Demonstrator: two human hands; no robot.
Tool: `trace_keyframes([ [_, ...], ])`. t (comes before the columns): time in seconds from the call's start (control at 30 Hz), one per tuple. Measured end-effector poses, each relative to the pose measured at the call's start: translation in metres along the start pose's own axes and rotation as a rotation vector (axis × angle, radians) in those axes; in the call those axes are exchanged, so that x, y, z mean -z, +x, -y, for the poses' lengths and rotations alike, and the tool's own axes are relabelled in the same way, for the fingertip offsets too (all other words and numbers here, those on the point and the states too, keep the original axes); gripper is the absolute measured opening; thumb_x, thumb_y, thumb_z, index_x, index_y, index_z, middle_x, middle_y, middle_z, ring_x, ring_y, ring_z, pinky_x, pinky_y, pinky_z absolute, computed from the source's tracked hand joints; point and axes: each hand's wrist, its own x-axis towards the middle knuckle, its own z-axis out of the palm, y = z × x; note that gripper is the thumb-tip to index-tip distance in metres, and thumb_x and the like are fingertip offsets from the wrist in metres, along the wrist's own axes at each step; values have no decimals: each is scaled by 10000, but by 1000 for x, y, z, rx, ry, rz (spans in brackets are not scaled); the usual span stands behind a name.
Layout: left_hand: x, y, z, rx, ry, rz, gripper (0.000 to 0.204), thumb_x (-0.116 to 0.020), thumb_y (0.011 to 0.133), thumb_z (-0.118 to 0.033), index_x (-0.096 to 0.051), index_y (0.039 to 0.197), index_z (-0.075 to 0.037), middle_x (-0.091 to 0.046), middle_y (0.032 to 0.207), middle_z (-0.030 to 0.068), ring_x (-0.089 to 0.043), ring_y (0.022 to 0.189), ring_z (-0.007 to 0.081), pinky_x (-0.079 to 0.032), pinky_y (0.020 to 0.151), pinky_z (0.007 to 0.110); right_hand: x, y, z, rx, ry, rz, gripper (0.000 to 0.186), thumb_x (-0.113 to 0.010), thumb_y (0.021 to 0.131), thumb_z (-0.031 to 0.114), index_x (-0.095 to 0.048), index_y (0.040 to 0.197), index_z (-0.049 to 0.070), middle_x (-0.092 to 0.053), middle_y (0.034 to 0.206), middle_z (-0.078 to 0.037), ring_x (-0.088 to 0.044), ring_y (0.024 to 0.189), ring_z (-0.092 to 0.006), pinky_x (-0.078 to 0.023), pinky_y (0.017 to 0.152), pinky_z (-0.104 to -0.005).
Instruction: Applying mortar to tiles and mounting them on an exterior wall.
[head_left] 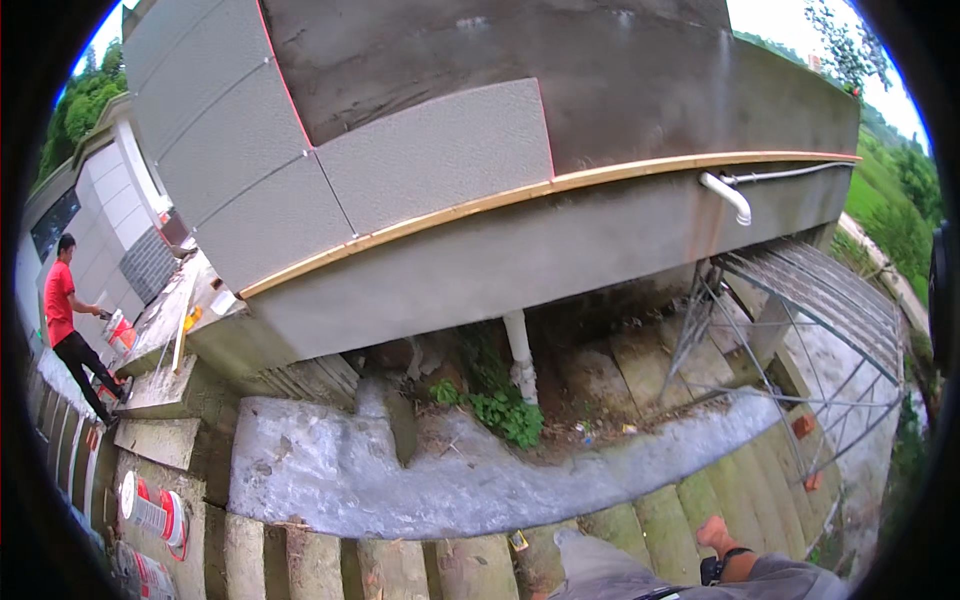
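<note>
One hand [716, 535] shows, low at the right edge, over the wooden planks [660, 530].
It wears a black wristband [714, 568]; its grip holds nothing I can see, how wide I cannot tell. Tiles [430, 155] cover the wall above.

I was looking down at an outdoor building site beside a house. The wall [420, 170] ahead was bare grey render, partly faced with large grey tiles [240, 140], and a wooden batten [520, 192] ran along under them. White drainpipes [520, 355] came out of it. A metal scaffold frame [800, 330] stood at the right end, planks [380, 570] lay along the lower edge, and buckets [150, 515] sat at the left. A person in a red shirt [62, 310] worked at the far left wall. Weeds [500, 405] and trees [85, 100] showed open air.
</note>
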Motion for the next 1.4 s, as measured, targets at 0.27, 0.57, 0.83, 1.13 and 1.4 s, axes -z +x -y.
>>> trace_keyframes([
  [0.27,22,21,-143,-180,-93,-9,455,-643,822,-344,-557,623,57,-614,640,175,-569,580,331,-452,551,479,12,28,62,-141,236,12,454,-643,823,390,-713,924,-47,-687,1026,-252,-665,1024,-362,-538,891,-423],
  [0.57,29,63,-290,-426,-109,117,451,-651,821,-353,-563,657,58,-620,663,182,-578,603,340,-458,570,482,-46,109,119,-53,99,-48,385,-662,798,386,-743,932,35,-706,1002,-211,-674,984,-373,-553,840,-435],
  [0.83,29,80,-386,-705,-141,220,450,-658,820,-361,-568,686,59,-626,683,188,-585,623,348,-464,586,485,95,60,186,-36,210,-237,254,-694,751,254,-738,892,47,-711,914,-199,-690,888,-373,-565,775,-476],
  [1.13,38,70,-461,-822,-160,275,451,-666,819,-370,-574,719,60,-632,705,194,-594,646,357,-470,604,489,53,21,147,-122,110,15,382,-545,848,371,-744,970,69,-713,1050,-175,-681,1008,-348,-550,860,-460],
  [1.4,30,58,-517,-891,-130,292,455,-673,818,-378,-579,749,61,-638,725,200,-602,667,365,-476,621,492,59,46,178,-93,253,73,546,-521,919,518,-705,1101,37,-681,1141,-202,-643,1090,-367,-517,929,-461],
])
